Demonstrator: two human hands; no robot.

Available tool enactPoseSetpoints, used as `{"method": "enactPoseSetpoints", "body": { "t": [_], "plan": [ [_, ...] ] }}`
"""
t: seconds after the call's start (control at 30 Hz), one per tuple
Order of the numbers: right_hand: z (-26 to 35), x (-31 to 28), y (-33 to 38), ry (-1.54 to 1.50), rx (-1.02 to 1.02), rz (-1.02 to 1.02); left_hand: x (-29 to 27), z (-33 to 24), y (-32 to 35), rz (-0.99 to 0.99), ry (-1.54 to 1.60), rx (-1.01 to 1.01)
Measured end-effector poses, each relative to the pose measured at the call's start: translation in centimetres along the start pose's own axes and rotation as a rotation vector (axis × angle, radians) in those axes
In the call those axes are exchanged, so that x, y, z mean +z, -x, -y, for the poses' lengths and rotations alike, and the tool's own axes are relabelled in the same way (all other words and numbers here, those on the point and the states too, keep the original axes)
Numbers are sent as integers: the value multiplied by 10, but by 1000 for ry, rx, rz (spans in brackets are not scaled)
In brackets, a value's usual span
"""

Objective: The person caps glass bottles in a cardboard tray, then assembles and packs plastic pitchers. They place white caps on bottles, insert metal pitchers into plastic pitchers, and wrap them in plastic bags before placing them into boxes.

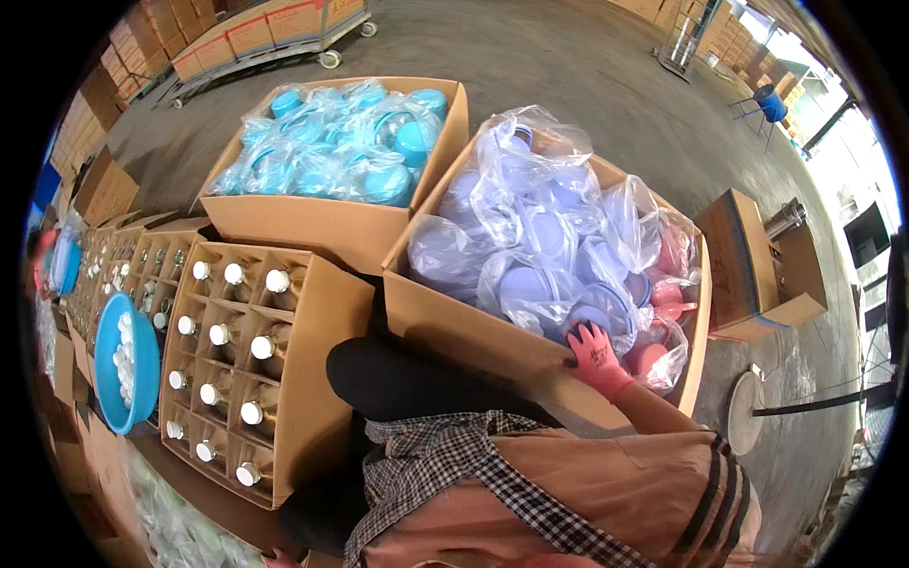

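Observation:
My right hand (600, 362), in a pink glove with dark fingertips, reaches over the near wall of a large open carton (473, 327). Its fingers bend onto a round purple plastic piece (606, 308) in a clear bag and seem to grip it. Many similar bagged purple pieces (544, 232) fill this carton, with reddish-pink ones (670, 301) along its right side. Only a bit of my left hand (280, 559), also in pink, shows at the bottom edge, beside a carton flap; its fingers are mostly hidden.
On my left stands a divided carton (327, 369) of white-capped glass bottles (251, 413). Beyond it is a blue basin (143, 355) of white caps. A carton of bagged teal pieces (322, 156) is ahead; another open carton (734, 260) and a round stand base (745, 411) are right.

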State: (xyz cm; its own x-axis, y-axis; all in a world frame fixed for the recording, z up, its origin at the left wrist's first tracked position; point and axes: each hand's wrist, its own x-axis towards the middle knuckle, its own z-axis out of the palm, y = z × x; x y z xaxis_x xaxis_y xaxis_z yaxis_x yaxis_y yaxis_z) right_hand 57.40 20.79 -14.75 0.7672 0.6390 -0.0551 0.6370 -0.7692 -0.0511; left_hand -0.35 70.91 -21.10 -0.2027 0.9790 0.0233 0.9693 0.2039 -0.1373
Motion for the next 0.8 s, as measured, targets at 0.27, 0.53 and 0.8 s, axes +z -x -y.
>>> {"method": "enactPoseSetpoints", "body": {
  "t": [0.27, 0.53, 0.8],
  "plan": [
    [-34, -5, -48, 91, 34, -160, 46, 23, -21, -118, 114, -19],
    [-55, -6, -87, 146, 5, -142, 34, 46, -2, 4, 334, 19],
    [-70, 0, -109, 70, -82, -153, 47, 90, -9, -249, 72, -109]
  ]
}}
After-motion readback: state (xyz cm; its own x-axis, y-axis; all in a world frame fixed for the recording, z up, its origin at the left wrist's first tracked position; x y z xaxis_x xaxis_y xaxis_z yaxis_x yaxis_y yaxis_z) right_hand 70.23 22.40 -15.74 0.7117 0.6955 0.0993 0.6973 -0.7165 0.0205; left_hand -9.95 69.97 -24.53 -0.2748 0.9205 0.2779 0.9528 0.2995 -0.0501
